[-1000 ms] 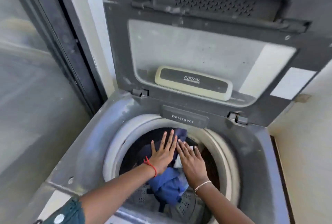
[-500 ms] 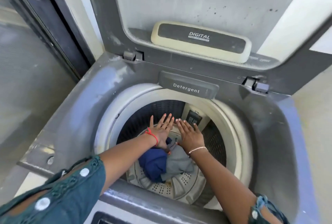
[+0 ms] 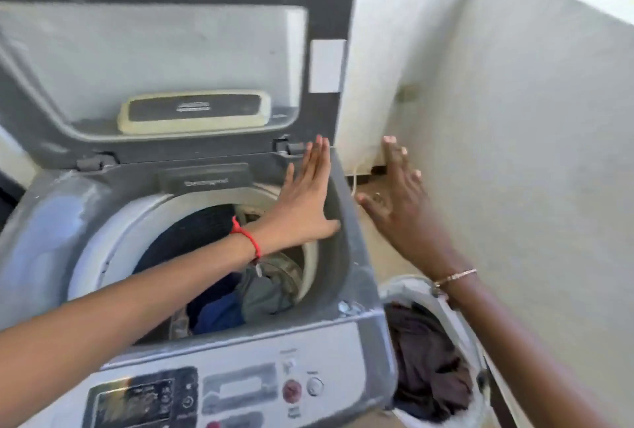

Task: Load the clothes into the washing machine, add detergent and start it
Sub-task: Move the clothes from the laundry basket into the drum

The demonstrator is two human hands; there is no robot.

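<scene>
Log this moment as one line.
left hand: open, over washer top | right hand: open, beside washer | lid: up | drum: clothes inside | basket: holds dark clothes

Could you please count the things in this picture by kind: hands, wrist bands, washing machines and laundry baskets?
Hands: 2, the left hand and the right hand
Wrist bands: 2, a red thread and a gold bracelet
Washing machine: 1
Laundry basket: 1
Total: 6

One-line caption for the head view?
Open left hand over the washer rim, open right hand beyond it; clothes in drum and basket.
</scene>
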